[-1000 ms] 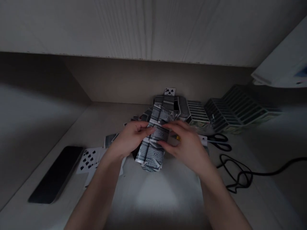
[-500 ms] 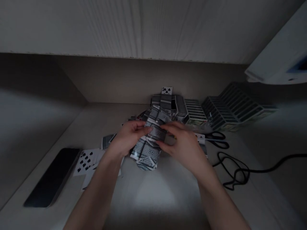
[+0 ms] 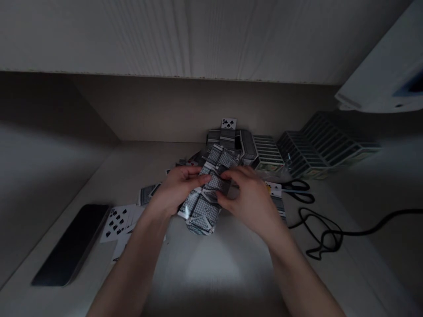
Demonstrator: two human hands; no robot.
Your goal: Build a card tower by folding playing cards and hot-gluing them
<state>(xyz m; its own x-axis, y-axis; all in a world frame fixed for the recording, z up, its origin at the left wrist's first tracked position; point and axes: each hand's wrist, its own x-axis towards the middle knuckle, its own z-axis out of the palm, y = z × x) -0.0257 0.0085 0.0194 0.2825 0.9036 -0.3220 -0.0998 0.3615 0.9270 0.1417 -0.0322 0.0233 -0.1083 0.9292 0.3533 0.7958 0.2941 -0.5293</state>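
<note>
Our left grip and right grip have barely shifted, both pinched closely on the folded-card piece, so work stays there.

1. The whole scene was dimly lit, and colours were muted toward grey.
2. A soft pale patch was cast on the desk, with dark shadow spread below it.
3. A small glint was thrown back by the folded card piece.
4. The left wall was darkened at its top and lit faintly lower down.
5. Fine detail was softened, and the card stacks at right were sunk in gloom.
</note>
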